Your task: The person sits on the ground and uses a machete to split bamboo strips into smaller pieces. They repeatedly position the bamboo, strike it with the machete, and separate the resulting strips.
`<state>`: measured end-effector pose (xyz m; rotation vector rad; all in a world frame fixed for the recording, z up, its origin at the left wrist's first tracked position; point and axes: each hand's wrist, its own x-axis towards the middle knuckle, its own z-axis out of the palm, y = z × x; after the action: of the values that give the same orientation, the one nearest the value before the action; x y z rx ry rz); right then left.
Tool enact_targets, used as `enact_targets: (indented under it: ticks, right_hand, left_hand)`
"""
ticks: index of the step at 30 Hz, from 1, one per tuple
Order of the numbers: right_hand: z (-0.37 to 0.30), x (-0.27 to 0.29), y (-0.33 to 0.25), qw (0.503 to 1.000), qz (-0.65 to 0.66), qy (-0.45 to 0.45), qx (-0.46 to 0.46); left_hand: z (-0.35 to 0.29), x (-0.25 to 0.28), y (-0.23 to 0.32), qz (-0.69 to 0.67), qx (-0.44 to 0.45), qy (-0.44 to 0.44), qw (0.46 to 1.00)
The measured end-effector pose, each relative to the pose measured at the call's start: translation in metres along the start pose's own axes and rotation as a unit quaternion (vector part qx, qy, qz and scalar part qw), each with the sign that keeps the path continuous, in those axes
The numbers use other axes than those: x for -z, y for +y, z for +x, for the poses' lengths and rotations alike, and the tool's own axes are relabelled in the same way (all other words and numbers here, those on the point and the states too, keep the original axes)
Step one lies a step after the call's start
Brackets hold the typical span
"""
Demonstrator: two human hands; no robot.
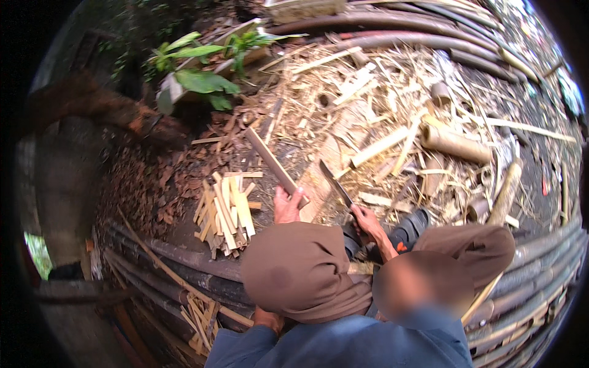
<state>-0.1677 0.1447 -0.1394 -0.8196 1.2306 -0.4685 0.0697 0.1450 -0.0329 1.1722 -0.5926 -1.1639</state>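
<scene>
My left hand (288,205) is closed around the lower end of a flat bamboo strip (270,159), which slants up and away to the left. In my right hand (366,222) is the handle of a long knife (335,182). Its dark, narrow blade points up and to the left, apart from the strip. Left of my left hand lies a heap of short, pale split bamboo pieces (227,211). Beneath the knife, a wooden board (328,153) lies on the ground among shavings. My knees partly hide both forearms.
Shavings and split pieces cover the ground ahead. A thick bamboo section (457,144) lies at the right. Long bamboo poles (392,23) stretch across the back, and more poles (534,276) lie beside me. A green leafy plant (199,67) and a tree trunk (104,107) stand at the left.
</scene>
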Motion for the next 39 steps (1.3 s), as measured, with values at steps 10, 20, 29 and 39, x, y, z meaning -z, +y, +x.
enact_targets:
  ticks: [10,20,29,39]
  right_hand:
    - [-0.022,0.000,-0.026,0.985,-0.141,0.078,0.062]
    - [-0.112,-0.014,-0.142,0.926,-0.193,0.115,0.303]
    - [-0.131,-0.020,-0.175,0.964,-0.099,0.040,0.244]
    - [-0.112,-0.045,-0.177,0.993,0.081,0.004,0.083]
  left_hand:
    - [0.029,-0.046,0.052,-0.009,-0.106,-0.013,0.994]
    - [0.067,-0.043,-0.001,0.095,-0.138,-0.022,0.986]
    - [0.068,-0.069,-0.043,0.135,-0.154,-0.094,0.974]
    - [0.049,-0.086,-0.049,-0.050,-0.107,-0.153,0.981]
